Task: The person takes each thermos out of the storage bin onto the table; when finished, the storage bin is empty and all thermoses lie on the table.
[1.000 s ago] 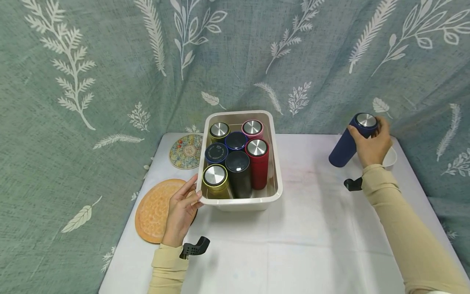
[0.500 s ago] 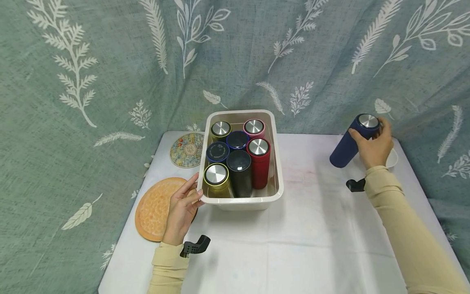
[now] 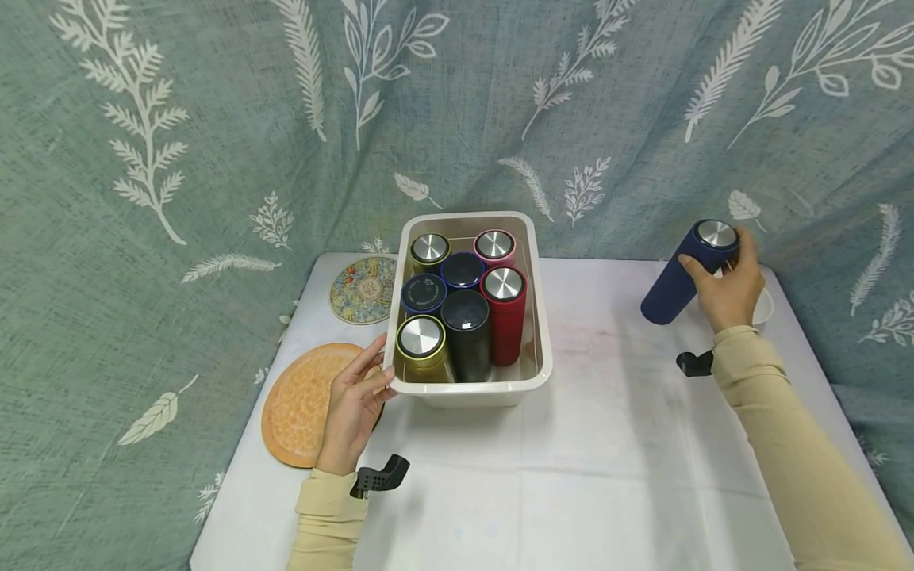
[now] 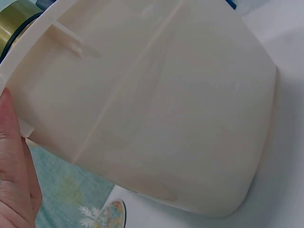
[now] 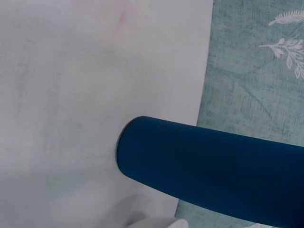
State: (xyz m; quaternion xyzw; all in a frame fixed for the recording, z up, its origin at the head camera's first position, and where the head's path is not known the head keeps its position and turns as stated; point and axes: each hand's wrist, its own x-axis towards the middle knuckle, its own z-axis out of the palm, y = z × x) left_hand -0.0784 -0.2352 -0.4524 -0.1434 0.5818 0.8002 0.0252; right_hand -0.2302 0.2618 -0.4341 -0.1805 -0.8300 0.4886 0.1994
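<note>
On the right of the head view, my right hand [image 3: 732, 289] grips a navy thermos bottle [image 3: 671, 279] near its silver lid. The bottle leans, its lid toward the hand; its lower body shows in the right wrist view, standing out over the white cloth. My left hand [image 3: 351, 412] holds the near left corner of a cream plastic bin [image 3: 540, 333] by its rim. Upright in the bin are several bottles, among them a red one [image 3: 507, 329], a black one [image 3: 467, 341] and a yellow-green one [image 3: 427, 365]. The bin's outer wall [image 4: 171, 104] fills the left wrist view.
A round orange mat [image 3: 300, 412] lies left of the bin, partly behind the left hand. Behind it lies a round patterned mat [image 3: 364, 291]. A white bowl-like dish [image 3: 762, 308] sits behind the right hand. A green leaf-print curtain [image 3: 457, 119] stands along the table's back.
The view has shifted slightly. Both hands keep their places: the left on the bin's rim, the right on the tilted navy thermos bottle.
</note>
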